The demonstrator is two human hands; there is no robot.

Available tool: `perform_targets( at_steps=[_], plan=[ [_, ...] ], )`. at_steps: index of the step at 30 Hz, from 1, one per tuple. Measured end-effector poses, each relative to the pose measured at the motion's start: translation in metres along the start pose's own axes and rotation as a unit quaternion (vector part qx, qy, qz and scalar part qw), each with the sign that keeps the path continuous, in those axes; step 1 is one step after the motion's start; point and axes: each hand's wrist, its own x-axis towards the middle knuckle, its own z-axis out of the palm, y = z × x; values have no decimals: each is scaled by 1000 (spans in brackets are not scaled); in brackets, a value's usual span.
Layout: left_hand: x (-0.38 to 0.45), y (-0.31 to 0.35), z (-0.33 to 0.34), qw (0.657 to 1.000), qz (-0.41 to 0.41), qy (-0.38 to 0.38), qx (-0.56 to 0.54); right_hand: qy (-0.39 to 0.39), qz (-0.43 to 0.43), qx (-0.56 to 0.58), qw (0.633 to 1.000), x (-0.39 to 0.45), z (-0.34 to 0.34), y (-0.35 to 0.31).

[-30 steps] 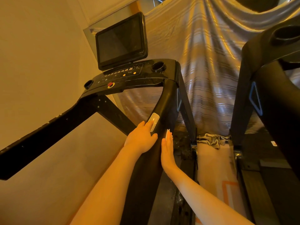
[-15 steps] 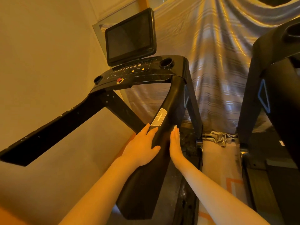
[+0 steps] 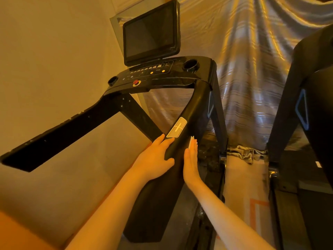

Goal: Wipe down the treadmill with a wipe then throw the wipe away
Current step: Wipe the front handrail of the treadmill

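While left hand [image 3: 155, 159] lies flat on treadmill handrail [image 3: 191, 120], right hand [image 3: 191, 159] presses wipe [image 3: 190, 141] flat against it.

Both forearms reach forward, left hand [image 3: 154, 157] and right hand [image 3: 191, 159] flat.

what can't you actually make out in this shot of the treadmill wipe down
- Wipe: head view shows only a white edge past the right hand; the hand hides the rest.
- Left hand palm: pressed against the handrail, so its contact is hidden.
- Console button labels: too small to read.
- Trash bin: none in view.
- Second treadmill: cut off by the right edge.
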Motion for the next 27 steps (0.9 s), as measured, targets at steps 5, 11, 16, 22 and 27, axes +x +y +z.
perform_targets(
  at_steps=[5, 11, 16, 22, 27],
  plan=[
    [-2, -1, 0, 1000, -1, 8, -2, -23, 2, -18, 1000, 18, -7, -9],
    [0, -2, 3, 1000, -1, 9, 14, -14, -98, -22, 995, -27, 10, 1],
    [-3, 1, 2, 1000, -3, 14, 26, -21, -93, -17, 995, -10, 3, -3],
    [-21, 0, -6, 998, -5, -32, 45, -29, -82, -46, 995, 22, -8, -11],
    [-48, -7, -5, 998, -11, -44, 37, -32, -136, -75, 987, -3, 2, -6]
  ],
)
